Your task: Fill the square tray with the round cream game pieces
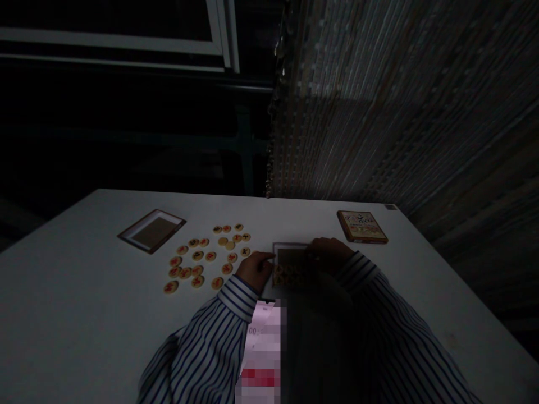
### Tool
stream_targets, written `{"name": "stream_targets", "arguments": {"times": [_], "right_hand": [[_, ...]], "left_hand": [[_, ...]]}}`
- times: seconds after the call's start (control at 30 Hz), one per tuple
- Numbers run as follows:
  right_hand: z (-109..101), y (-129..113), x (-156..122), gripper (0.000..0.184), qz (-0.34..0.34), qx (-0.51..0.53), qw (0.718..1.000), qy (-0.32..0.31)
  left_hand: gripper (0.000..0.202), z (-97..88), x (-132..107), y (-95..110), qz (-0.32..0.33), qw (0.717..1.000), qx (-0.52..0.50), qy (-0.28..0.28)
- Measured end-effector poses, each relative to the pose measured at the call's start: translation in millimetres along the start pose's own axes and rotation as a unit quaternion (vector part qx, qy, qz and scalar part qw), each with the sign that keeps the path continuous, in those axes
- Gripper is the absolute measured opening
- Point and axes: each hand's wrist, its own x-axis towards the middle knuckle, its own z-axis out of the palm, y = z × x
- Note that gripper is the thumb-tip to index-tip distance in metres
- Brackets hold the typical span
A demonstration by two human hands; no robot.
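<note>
A shallow box point(290, 245) lies in front of me, with xiangqi pieces point(288, 276) in rows at its near end. At its left wall is my left hand point(255, 270), thumb and forefinger closed on the edge. My right hand point(330, 253) reaches over the box's right side with curled fingers. Deep shadow hides its fingertips and whatever is between them. To the left of the box, several round wooden xiangqi pieces point(210, 256) are scattered on the white table point(105, 320), most with red or dark characters and a couple showing plain faces.
Beyond the loose pieces, at the far left, lies an open shallow box lid point(155, 231). A closed printed box point(362, 226) sits at the far right. Under my forearms a lit phone point(263, 342) shows digits. A beaded string curtain point(337, 112) hangs behind the table's far edge.
</note>
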Motion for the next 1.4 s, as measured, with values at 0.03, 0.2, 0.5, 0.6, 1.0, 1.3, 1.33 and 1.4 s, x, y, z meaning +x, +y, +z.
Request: {"name": "stream_targets", "arguments": {"times": [0.03,0.2,0.5,0.6,1.0,1.3,1.33,1.4], "right_hand": [[-0.6,-0.4,-0.3,0.027,-0.001,-0.002,1.000,-0.001],[-2.6,-2.1,-0.3,0.025,-0.004,-0.007,1.000,-0.004],[-7.3,-7.0,-1.2,0.024,0.002,-0.029,0.999,-0.016],[-7.6,-7.2,-1.7,0.024,0.003,-0.030,0.999,-0.022],[-5.5,-3.3,-0.9,0.026,0.003,-0.004,1.000,-0.015],[-19.5,1.0,-7.1,0.026,0.023,0.008,0.998,0.060],[-20.8,0.8,-7.7,0.026,0.025,0.009,0.998,0.065],[-22.1,0.5,-8.7,0.026,0.028,0.010,0.997,0.072]], "left_hand": [[0.029,0.0,0.0,0.1,0.000,1.000,0.000,0.000],[0.029,1.1,-0.3,-0.6,0.010,1.000,-0.004,0.004],[0.030,2.1,-0.4,-1.8,0.011,1.000,-0.001,0.003],[0.029,2.3,-0.2,-1.5,0.011,1.000,-0.002,0.004],[0.029,0.3,-0.4,0.8,0.010,1.000,-0.003,-0.001],[0.030,0.2,-1.2,1.7,0.007,1.000,-0.003,0.002],[0.030,0.1,-1.2,2.0,0.006,1.000,-0.003,0.002],[0.029,0.0,-1.2,2.3,0.002,1.000,-0.006,0.000]]}}
